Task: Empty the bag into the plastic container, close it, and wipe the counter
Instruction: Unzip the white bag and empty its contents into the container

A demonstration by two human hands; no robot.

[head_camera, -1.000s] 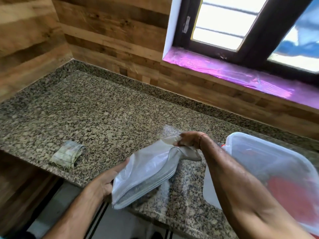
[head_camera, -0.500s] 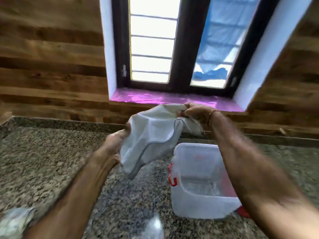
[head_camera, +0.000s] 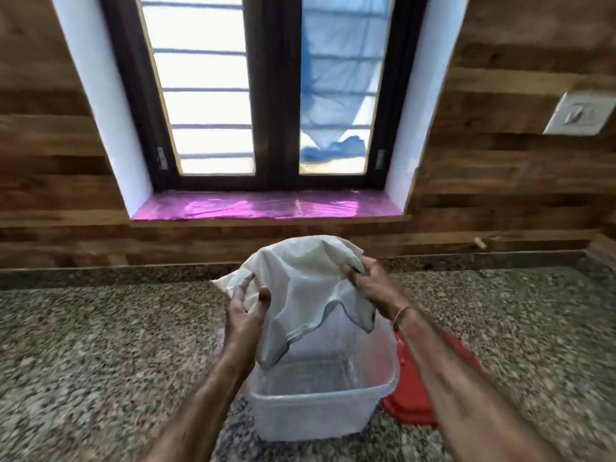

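Across the back, a wall of brown horizontal wood planks, broken in the middle by a tall dark-framed two-pane window with horizontal bars and blue sheeting behind the right pane. Below, filling the lower half of the view, a speckled grey-brown granite tabletop with a low granite upstand against the wall. Along the window's base, a sill under shiny magenta film.

Near the front, centred, a clear rectangular plastic container, open-topped and upright on the tabletop; inside too blurred to tell what, if anything, lies there. Just beside its right side, a flat red plastic lid on the tabletop, partly hidden by the right forearm; touching the container or not, cannot tell.

In the air directly above the container, a translucent white plastic bag, bunched at the top, grey-edged mouth hanging downward, lowest corner dipping to about the container's left rim.

On the bag's left side, the left hand, fingers curled behind a fold and thumb in front, pinching the film. On the upper right, the right hand, fingers curled tightly into the bunched plastic, gripping it.

High on the right wall, a white square switch plate. Around the right wrist, a thin orange thread band.
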